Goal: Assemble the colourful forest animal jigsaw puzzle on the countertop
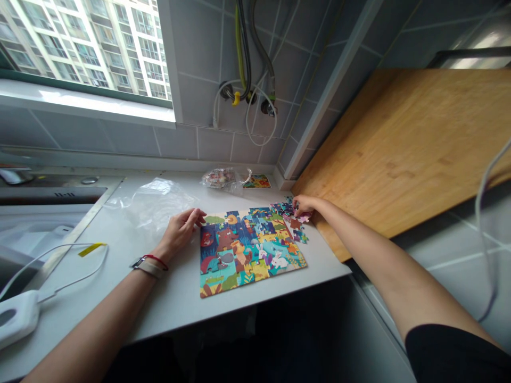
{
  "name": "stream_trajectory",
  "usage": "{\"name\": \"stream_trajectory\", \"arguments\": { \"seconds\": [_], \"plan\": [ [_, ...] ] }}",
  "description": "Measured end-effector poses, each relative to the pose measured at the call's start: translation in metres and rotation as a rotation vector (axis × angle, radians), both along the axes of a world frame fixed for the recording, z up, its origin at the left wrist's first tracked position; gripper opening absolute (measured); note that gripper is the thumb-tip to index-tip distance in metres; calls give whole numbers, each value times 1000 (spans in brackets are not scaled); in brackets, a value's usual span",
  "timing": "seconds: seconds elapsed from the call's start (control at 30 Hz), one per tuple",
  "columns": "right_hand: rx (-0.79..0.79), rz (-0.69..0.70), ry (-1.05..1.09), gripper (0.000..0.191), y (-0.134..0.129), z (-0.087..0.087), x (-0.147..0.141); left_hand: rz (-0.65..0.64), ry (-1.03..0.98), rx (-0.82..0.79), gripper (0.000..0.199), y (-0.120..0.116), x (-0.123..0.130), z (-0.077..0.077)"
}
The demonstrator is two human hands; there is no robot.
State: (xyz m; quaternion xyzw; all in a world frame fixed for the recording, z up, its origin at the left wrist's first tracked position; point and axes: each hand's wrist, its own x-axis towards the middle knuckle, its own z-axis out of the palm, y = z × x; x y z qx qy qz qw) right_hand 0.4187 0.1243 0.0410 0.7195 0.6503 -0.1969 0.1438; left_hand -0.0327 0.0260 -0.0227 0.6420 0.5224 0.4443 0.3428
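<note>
A colourful animal jigsaw puzzle (243,255) lies on the white counter, mostly filled in, with an uneven top edge. At its upper left corner rests my left hand (182,229), fingers loosely extended, holding nothing that shows. My right hand (304,204) is over a small heap of loose puzzle pieces (282,208) at the puzzle's upper right, its fingertips pinched on a puzzle piece partly hidden by them. More loose pieces (297,229) lie just below that hand, close to the puzzle's right edge.
Behind the puzzle sit a clear bag of packed pieces (219,178) and a small picture card (257,181). A crumpled plastic bag (159,205) lies left. A large wooden board (399,143) leans at right. A white cable (80,276) and a sink (51,197) are at left.
</note>
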Motion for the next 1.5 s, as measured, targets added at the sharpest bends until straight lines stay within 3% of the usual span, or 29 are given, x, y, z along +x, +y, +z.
{"name": "stream_trajectory", "arguments": {
  "seconds": [0.33, 0.6, 0.73, 0.83, 0.9, 0.97, 1.13, 1.3, 1.5],
  "plan": [
    [64, -15, 40, 42, 0, 12, 7, -3, -44, -19, 79, 0, 0, -1],
    [208, -70, 140, 39, -1, 31, 14, -5, -44, -15, 79, 0, 0, 0],
    [288, -83, 277, 36, -8, 43, 3, -1, -20, 2, 76, -1, 0, -2],
    [311, -54, 417, 46, -24, 44, -21, -19, 23, 25, 71, -1, 1, -2],
    [305, -13, 545, 49, -40, 38, -46, -31, 46, 41, 68, -1, 2, -1],
    [270, -11, 873, 46, -58, 25, -77, -58, 62, 61, 63, -3, 3, 2],
    [145, -163, 1438, 48, -88, -15, -166, -190, 94, 77, 50, -10, 7, 11],
    [221, -228, 1604, 44, -94, -45, -225, -189, 98, 63, 51, -10, 7, 9],
    [242, -229, 1588, 42, -101, -53, -225, -171, 75, 21, 46, -6, 7, 5]
  ]
}}
